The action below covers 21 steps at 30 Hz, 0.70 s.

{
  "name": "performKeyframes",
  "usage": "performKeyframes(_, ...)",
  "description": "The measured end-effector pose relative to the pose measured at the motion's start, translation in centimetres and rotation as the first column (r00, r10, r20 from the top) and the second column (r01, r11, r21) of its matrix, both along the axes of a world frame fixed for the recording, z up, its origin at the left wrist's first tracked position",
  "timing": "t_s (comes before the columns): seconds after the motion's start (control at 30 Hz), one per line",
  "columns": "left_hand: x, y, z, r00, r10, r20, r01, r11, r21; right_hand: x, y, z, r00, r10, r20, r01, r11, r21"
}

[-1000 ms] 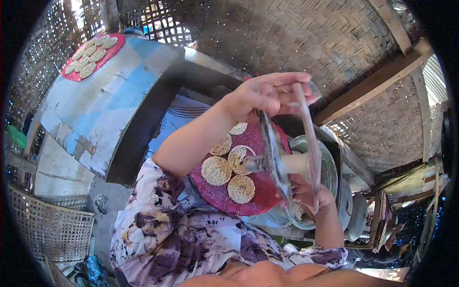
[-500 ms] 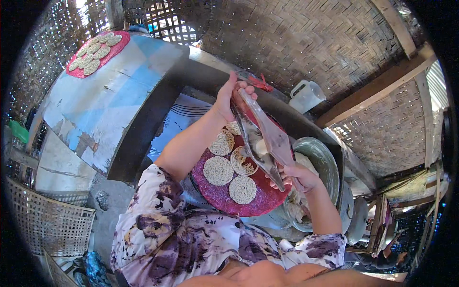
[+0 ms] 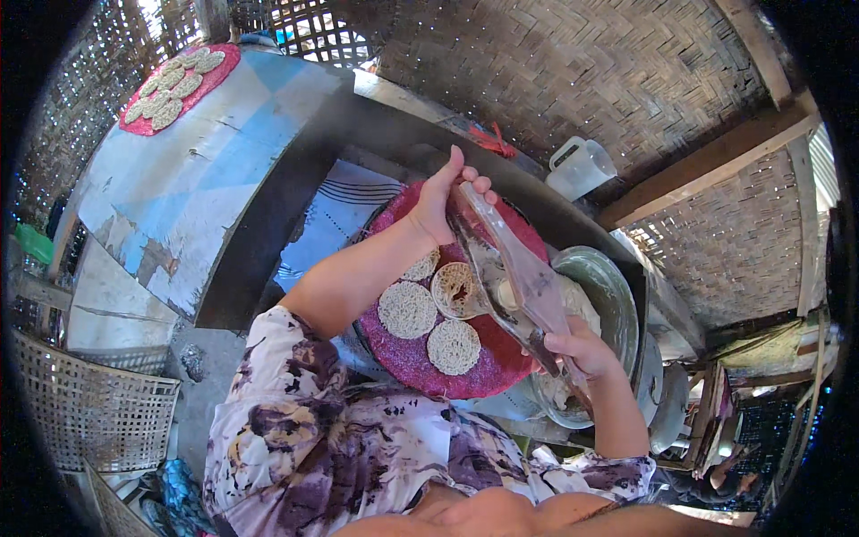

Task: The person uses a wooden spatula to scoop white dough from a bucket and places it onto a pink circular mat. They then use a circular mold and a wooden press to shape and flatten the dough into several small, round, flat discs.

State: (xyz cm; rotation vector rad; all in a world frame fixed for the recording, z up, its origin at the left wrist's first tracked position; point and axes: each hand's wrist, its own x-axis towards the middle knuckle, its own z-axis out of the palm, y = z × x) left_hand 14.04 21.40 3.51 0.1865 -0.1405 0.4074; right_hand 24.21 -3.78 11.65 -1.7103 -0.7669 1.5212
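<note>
My left hand (image 3: 445,197) is closed round the far end of a wooden noodle press (image 3: 528,268), made of two long boards set face to face. At its near end, my right hand (image 3: 582,347) grips both boards. A pale plug of dough or a cylinder (image 3: 507,294) shows between them. Under the press, a round of noodle strands (image 3: 458,291) with a gap in its middle lies on a red-pink round mat (image 3: 403,362). Finished-looking pale noodle discs, such as this noodle disc (image 3: 407,310), lie beside it. My left forearm partly covers another.
A large metal basin (image 3: 622,295) with pale dough (image 3: 577,309) stands at the right. Behind it is a clear plastic jug (image 3: 580,168) on a ledge. At far left, another pink mat (image 3: 206,85) bears several noodle discs on a blue-white panel (image 3: 259,116). Woven walls enclose the space.
Both hands and the press have moved slightly right and nearer to me. The noodle round under it now has more strands, leaving a smaller gap in its middle.
</note>
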Motion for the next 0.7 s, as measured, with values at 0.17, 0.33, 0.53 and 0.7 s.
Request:
performKeyframes(0.17, -2.3, 0.7, 0.6, 0.980, 0.110, -0.169, -0.103, 0.993, 0.051, -1.8, 0.9, -1.1, 0.999, -0.020, -0.045, 0.021, 0.999, 0.026)
performKeyframes(0.33, -2.3, 1.4, 1.9, 0.968, 0.163, -0.189, -0.147, 0.985, 0.094, -1.8, 1.7, -1.2, 0.995, -0.008, 0.095, 0.003, 0.998, 0.055)
performKeyframes(0.53, -1.0, 1.0, -0.3, 0.982, 0.111, -0.153, -0.101, 0.992, 0.073, -1.5, 0.7, -0.8, 0.985, 0.002, 0.174, -0.005, 1.000, 0.017)
performKeyframes(0.7, -2.4, 0.3, 3.1, 0.999, -0.023, 0.024, 0.018, 0.985, 0.169, -1.6, -0.9, 0.8, 0.998, -0.049, -0.048, 0.057, 0.985, 0.164)
